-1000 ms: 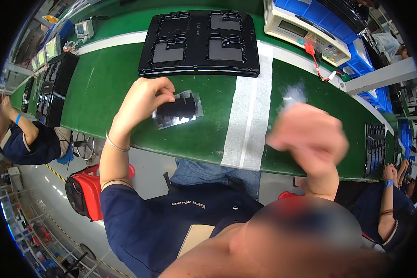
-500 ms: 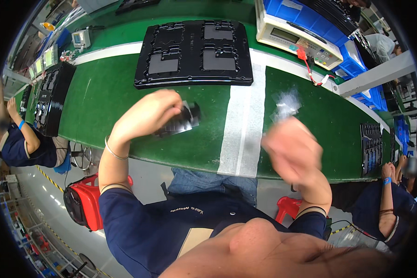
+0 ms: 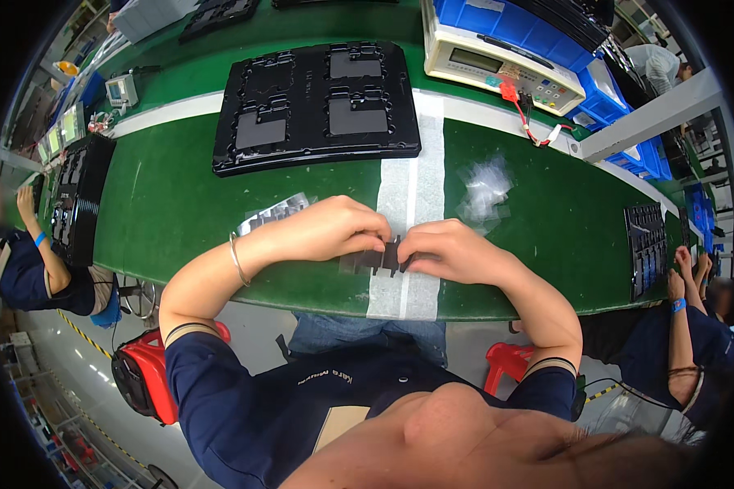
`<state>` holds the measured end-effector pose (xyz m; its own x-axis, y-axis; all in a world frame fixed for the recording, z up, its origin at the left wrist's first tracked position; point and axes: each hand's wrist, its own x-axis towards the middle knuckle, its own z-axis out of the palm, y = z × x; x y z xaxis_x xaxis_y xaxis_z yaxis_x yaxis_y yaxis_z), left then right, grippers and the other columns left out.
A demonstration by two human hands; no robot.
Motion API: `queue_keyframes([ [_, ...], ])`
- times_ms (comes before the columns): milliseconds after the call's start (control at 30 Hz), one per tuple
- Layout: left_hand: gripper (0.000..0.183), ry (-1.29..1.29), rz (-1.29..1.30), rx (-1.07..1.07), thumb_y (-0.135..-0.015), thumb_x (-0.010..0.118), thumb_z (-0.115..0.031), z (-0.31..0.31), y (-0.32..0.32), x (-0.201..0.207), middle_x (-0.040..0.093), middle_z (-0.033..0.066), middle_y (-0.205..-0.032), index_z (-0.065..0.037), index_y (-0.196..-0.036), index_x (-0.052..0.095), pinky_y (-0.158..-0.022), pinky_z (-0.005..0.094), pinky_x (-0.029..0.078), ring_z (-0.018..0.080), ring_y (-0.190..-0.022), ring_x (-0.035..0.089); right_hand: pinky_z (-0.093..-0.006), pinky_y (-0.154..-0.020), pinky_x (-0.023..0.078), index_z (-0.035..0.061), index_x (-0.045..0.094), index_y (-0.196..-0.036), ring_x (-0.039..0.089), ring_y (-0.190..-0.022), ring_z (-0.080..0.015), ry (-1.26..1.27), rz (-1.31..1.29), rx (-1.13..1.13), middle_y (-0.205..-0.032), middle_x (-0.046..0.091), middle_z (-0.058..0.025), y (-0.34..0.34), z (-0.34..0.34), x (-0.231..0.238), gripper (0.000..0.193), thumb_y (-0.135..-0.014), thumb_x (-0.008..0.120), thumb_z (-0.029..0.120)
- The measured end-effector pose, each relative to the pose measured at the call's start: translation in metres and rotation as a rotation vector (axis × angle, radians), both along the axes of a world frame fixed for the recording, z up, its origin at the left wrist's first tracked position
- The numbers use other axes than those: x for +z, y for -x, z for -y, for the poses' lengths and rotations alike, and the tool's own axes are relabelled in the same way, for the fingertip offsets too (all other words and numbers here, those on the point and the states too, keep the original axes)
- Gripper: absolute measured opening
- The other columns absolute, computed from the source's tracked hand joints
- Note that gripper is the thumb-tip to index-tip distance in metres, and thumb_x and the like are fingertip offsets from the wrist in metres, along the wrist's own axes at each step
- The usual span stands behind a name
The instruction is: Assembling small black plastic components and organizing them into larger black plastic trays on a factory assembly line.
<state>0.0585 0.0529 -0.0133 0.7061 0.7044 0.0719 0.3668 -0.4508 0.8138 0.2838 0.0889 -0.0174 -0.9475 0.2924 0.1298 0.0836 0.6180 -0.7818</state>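
My left hand (image 3: 352, 226) and my right hand (image 3: 444, 251) meet low over the white strip at the near edge of the green table. Between them is a small black film piece (image 3: 388, 259) with notched edges, pinched from both sides by closed fingers. A clear film edge shows beside it under my left hand; its full outline is hidden. Left of that hand, partly covered by my forearm, lies a shiny sheet (image 3: 276, 210) bearing several black pieces. Beyond my right hand is a loose pile of clear film pieces (image 3: 487, 191).
A black moulded tray stack (image 3: 310, 159) with grey-bottomed pockets stands ahead. Behind it at right are a cream test instrument (image 3: 497, 69) with red leads and blue bins (image 3: 538, 37). More black trays (image 3: 77, 200) sit at far left and right (image 3: 646, 248), near co-workers' arms.
My left hand has moved right, away from the shiny sheet. My right hand has come left from beside the clear pile, and both now grip the black film piece.
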Motion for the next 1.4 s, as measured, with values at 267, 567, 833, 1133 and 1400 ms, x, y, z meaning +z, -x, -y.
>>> queue_keyframes([
  [267,0.018,0.265,-0.014,0.181,-0.074,0.066,-0.014,0.010,-0.003,-0.010,0.060,0.0087,-0.071,-0.002,-0.084,0.058,-0.055,0.0290,0.045,0.0204,-0.061,0.058,-0.0334,-0.060,0.046,0.0057,0.055,-0.084,0.059,-0.071,-0.0228,0.116,-0.005,-0.042,-0.078,0.057,-0.0053,-0.012,0.014,-0.003,0.014,-0.074,0.064,0.010],
  [567,0.018,0.061,0.009,0.161,-0.072,0.069,-0.010,0.008,-0.002,-0.014,0.060,0.0081,-0.071,0.000,-0.082,0.059,-0.054,0.0267,0.045,0.0178,-0.062,0.060,-0.0334,-0.063,0.045,0.0034,0.057,-0.080,0.057,-0.073,-0.0241,0.208,0.015,0.040,-0.078,0.056,-0.0064,-0.026,-0.002,0.008,0.007,-0.077,0.059,0.010],
  [833,0.026,-0.490,-0.074,0.296,-0.068,0.069,-0.008,0.006,-0.010,-0.005,0.053,0.0099,-0.094,-0.003,-0.091,0.057,-0.074,0.0307,0.045,0.0241,-0.086,0.053,-0.0282,-0.060,0.046,0.0034,0.057,-0.076,0.057,-0.061,-0.0167,-0.047,0.076,-0.681,-0.067,0.058,-0.0068,-0.051,-0.041,0.004,0.011,-0.070,0.065,0.008],
  [1133,0.038,-0.591,-0.352,0.690,-0.065,0.071,-0.015,-0.077,0.033,0.004,0.048,0.0121,-0.092,-0.001,-0.098,0.058,-0.082,0.0351,0.041,0.0292,-0.091,0.047,-0.0360,-0.075,0.041,0.0052,0.049,-0.081,0.046,-0.089,-0.0277,-0.526,0.052,-0.774,-0.092,0.047,-0.0096,-0.057,-0.042,-0.013,0.025,-0.065,0.069,0.008],
  [1400,0.056,-0.199,-0.633,0.714,-0.057,0.079,-0.031,-0.111,0.039,0.006,0.050,0.0160,-0.101,-0.001,-0.098,0.056,-0.086,0.0355,0.040,0.0324,-0.101,0.047,-0.0360,-0.078,0.041,0.0046,0.047,-0.082,0.048,-0.091,-0.0286,-0.434,-0.194,-0.777,-0.096,0.044,-0.0107,-0.053,-0.046,-0.015,0.023,-0.068,0.066,0.007],
])
